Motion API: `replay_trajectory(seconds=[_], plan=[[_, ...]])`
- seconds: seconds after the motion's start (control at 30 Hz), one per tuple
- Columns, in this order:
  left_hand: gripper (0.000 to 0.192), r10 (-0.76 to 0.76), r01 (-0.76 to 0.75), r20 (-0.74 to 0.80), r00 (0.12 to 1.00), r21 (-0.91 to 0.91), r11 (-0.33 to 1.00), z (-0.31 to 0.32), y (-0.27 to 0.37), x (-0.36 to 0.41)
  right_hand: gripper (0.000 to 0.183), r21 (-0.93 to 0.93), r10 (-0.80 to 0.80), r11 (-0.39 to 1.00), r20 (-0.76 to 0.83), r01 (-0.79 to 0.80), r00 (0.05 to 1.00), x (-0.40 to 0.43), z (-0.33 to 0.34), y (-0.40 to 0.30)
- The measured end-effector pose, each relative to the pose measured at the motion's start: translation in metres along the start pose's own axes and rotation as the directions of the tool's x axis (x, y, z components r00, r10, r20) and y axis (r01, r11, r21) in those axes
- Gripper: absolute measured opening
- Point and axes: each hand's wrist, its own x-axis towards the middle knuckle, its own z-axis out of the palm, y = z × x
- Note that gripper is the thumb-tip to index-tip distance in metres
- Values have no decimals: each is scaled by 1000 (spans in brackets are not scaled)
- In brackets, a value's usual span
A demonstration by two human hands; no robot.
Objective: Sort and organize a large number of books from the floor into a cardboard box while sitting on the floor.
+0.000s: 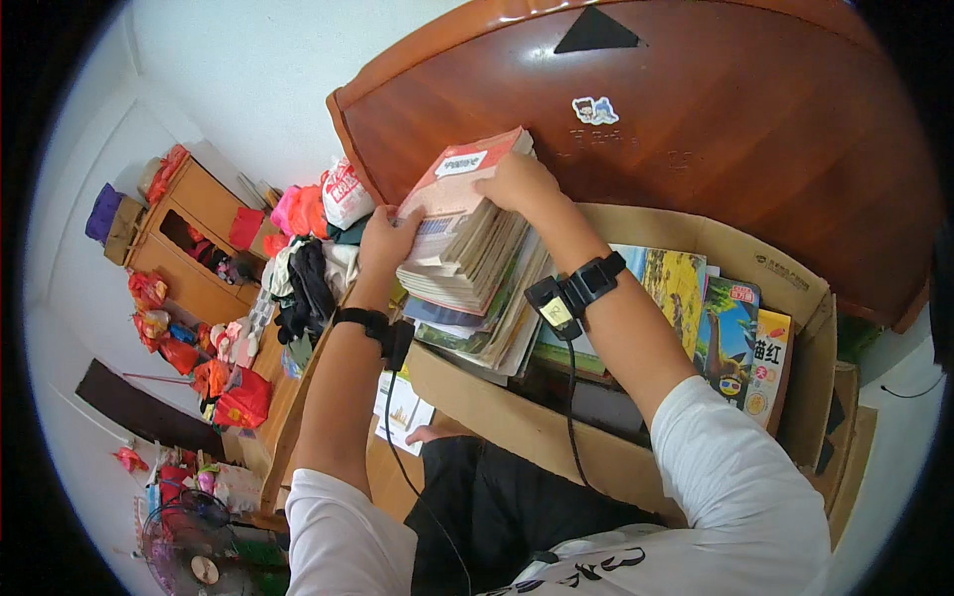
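Note:
A tall stack of books (477, 261) stands at the left end of a large cardboard box (507, 413), rising above its rim. On top lies a paperback with a red and pink cover (455, 186). My left hand (389, 237) grips the near left corner of the upper books, thumb on the cover. My right hand (522, 182) holds their right edge, its fingertips partly hidden. Below the upper books the pile shows a blue-grey book and mixed papers. Further right in the box, picture books (663, 290) and a blue-covered book (730, 335) lie beside my right forearm.
A brown wooden headboard (708, 149) rises behind the box. To the left are piled clothes (305, 290), plastic bags (346, 194) and a wooden cabinet (190, 246). A fan (201, 551) stands at the lower left. Cables hang from both wrist straps.

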Motion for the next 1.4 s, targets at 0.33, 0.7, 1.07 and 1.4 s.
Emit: replay_trajectory(seconds=[0.33,0.7,1.07,1.4], plan=[[69,-29,27,-46,999,-39,999,14,-2,17,38,178,-2,983,-230,44,973,2,5,14],[58,-167,247,199,966,-510,824,-13,-47,16,44,111,-48,991,-212,72,976,5,10,22],[49,-57,58,18,998,-550,833,-129,-127,-146,34,-162,-217,968,-171,190,961,-1,-8,-35],[42,-77,113,84,994,-637,763,-31,-123,-155,61,-284,-562,608,506,741,655,-8,80,-139]])
